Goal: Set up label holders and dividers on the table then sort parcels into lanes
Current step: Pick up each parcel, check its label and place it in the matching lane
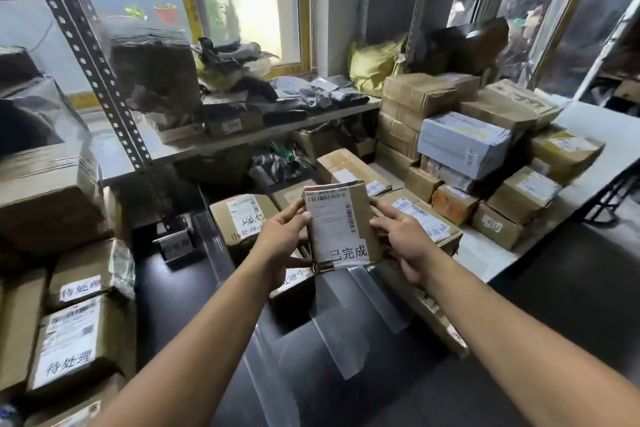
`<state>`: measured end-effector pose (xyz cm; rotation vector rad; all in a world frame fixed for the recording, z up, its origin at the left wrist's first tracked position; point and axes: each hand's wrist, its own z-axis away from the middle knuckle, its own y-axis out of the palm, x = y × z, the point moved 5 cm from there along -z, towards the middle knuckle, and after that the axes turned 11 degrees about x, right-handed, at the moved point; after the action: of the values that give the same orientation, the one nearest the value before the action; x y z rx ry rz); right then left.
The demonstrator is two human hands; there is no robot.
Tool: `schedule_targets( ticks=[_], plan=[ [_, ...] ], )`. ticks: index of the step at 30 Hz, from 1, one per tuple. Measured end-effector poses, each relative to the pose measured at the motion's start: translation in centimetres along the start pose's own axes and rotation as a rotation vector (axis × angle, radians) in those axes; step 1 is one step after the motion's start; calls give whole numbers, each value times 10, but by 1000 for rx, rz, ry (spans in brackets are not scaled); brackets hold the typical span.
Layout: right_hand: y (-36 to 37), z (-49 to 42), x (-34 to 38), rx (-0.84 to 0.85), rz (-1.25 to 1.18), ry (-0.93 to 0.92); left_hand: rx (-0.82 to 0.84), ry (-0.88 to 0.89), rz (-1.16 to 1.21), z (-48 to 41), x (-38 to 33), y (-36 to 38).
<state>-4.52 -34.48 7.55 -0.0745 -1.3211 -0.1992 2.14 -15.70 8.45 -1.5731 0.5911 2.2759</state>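
Step in hand looked like tag check, then lane choice. Small brown cardboard parcel (341, 225), with a white shipping label and a white strip reading 已完成, was held upright in the air above the black table (180, 288), in front of the middle boxes. To do it well: match the strip text to a lane's own sign, not to neighbouring boxes. Lower it flat, tag up, fully between the clear plastic dividers (332, 336), not straddling or nudging one. Small label holder stand (175, 244) at the left had blurred text and was well apart from the parcel. Left hand (284, 236) gripped the parcel's left edge, fingers curled, thumb towards the front. Right hand (405, 239) gripped the right edge, fingers partly curled round it. Neither held anything else.
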Motion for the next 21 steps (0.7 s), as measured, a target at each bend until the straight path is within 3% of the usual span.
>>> schedule_targets(
  ticks=[5,13,21],
  plan=[
    [-15,-34,-20,12,69,99,-39,-101,75,-40,24,13],
    [-30,-91,-51,205,154,296,-218,-298,83,-90,63,34],
    [-35,-119,-64,284,154,422,-243,-511,133,-115,85,44]
  ],
)
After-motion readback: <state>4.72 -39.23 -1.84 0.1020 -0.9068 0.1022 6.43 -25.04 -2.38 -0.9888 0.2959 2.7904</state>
